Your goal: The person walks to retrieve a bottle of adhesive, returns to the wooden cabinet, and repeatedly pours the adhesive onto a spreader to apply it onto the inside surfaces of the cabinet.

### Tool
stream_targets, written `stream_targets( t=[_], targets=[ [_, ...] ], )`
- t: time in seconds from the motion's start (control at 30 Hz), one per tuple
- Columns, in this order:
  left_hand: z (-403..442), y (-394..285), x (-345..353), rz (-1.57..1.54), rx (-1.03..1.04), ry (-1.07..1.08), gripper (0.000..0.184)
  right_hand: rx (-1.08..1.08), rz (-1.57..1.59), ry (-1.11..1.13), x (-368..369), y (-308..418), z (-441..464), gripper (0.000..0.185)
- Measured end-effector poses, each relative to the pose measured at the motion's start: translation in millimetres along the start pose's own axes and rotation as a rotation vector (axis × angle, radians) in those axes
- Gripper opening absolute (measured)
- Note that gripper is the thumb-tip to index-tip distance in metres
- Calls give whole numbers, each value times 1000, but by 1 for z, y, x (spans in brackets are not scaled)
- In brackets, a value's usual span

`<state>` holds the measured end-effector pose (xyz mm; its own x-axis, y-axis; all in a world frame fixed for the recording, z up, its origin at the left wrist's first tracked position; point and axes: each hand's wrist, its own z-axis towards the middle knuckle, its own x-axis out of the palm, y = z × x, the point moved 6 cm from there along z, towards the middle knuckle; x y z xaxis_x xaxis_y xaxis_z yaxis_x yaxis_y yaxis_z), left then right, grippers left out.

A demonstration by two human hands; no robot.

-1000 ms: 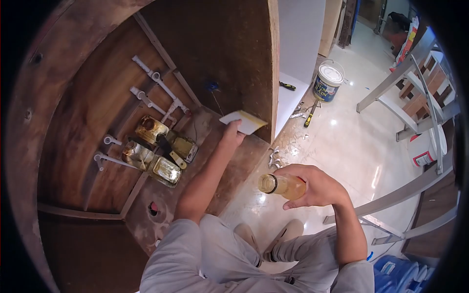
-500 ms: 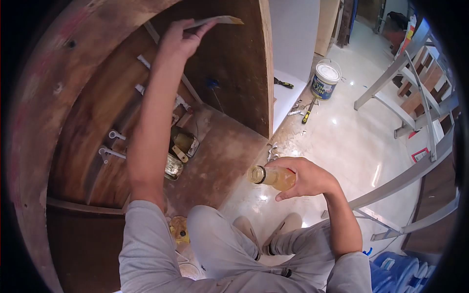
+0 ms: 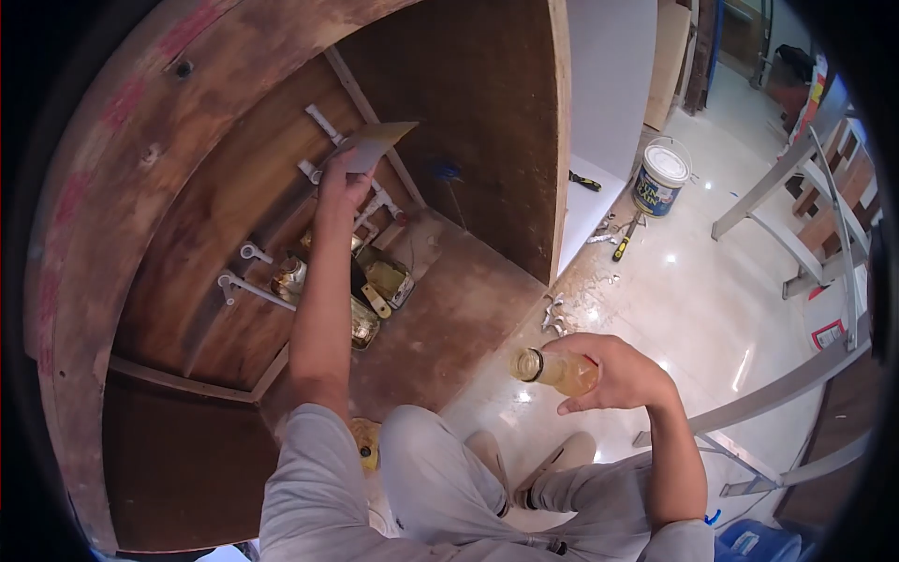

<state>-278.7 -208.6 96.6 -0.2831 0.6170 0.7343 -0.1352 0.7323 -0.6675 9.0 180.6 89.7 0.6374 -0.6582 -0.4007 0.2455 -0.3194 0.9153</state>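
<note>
My left hand (image 3: 345, 184) is closed on the edge of a thin flat pale sheet (image 3: 377, 148) with a yellowish far edge. It is inside the brown wooden cabinet, in front of white pipes (image 3: 376, 201). My right hand (image 3: 626, 372) is wrapped around a glass bottle (image 3: 562, 371) with amber liquid inside. The bottle is tilted well over, its open neck facing left above the pale floor. Below my left hand lie a brush with a wooden handle (image 3: 376, 300) and a cut-open container (image 3: 386, 279), partly behind my forearm.
The cabinet's upright panel edge (image 3: 560, 140) stands between my arms. A paint bucket (image 3: 661, 178) and a yellow-black-handled tool (image 3: 626, 242) are on the floor among scraps (image 3: 558, 314). A metal ladder (image 3: 763, 220) rises at right. By my knee is a yellow container (image 3: 365, 442).
My left hand has come down with the sheet from near the cabinet's top to in front of the pipes. The view has shifted; my right hand keeps hold of the bottle.
</note>
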Motion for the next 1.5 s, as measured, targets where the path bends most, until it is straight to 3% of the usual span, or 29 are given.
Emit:
stream_targets(
  t=[0.03, 0.13, 0.23, 0.3, 0.4, 0.47, 0.53, 0.57, 0.63, 0.67, 0.7, 0.73, 0.8, 0.87, 0.97, 1.07, 1.13, 1.27, 1.43, 1.5],
  targets=[
    [-2, -3, 2, 8, 12, 3, 40, 8, 34, 5, 0, -2, 2, 65],
    [-22, -18, 30, 321, 406, 44, 25, -28, -7, 12, -1, -2, 9, 64],
    [-95, -23, 113, 1146, 884, 123, 23, 2, 25, 27, -2, -3, 18, 65],
    [-118, -8, 157, 1315, 913, 172, 33, -17, 17, 43, -2, -3, 23, 65],
    [-147, 14, 214, 1252, 1285, 438, 34, -37, 24, 48, 3, -7, 27, 63],
    [-160, 42, 222, 1169, 1466, 588, 55, -24, 29, 43, 3, -10, 26, 61],
    [-177, 69, 198, 1248, 1451, 733, 63, 6, 32, 56, 3, -13, 26, 61],
    [-167, 76, 154, 1381, 1140, 896, 64, 5, 21, 56, 3, -15, 31, 61],
    [-138, 63, 108, 1390, 833, 838, 58, 24, 16, 47, 4, -22, 28, 61],
    [-135, 36, 105, 1320, 967, 713, 37, 27, -2, 51, 3, -22, 29, 61],
    [-106, 8, 82, 1587, 618, 156, 25, 32, -18, 47, 1, -21, 29, 62],
    [-54, -18, 55, 1337, 661, 74, 30, 40, -35, 45, 0, -21, 30, 62],
    [-38, -60, 74, 1270, 1047, 8, 29, 29, 3, 54, 0, -19, 36, 62],
    [26, -82, 72, 1022, 1027, 21, 28, 58, 49, 67, -2, -20, 43, 62],
    [57, -93, 96, 1162, 895, -77, 32, 37, 53, 53, -6, -29, 54, 63],
    [126, -111, 99, 1001, 943, 0, 32, 72, 76, 58, -12, -41, 62, 63],
    [173, -130, 103, 1099, 1081, 17, 33, 71, 88, 57, -16, -48, 65, 63],
    [186, -131, 146, 1270, 1029, -135, 34, 20, 48, 42, -27, -56, 69, 62],
    [160, -126, 139, 1490, 838, -380, 36, 49, 17, 14, -37, -60, 58, 63],
    [149, -130, 141, 1546, 902, -387, 37, 40, 26, 4, -39, -63, 55, 63]
  ],
)
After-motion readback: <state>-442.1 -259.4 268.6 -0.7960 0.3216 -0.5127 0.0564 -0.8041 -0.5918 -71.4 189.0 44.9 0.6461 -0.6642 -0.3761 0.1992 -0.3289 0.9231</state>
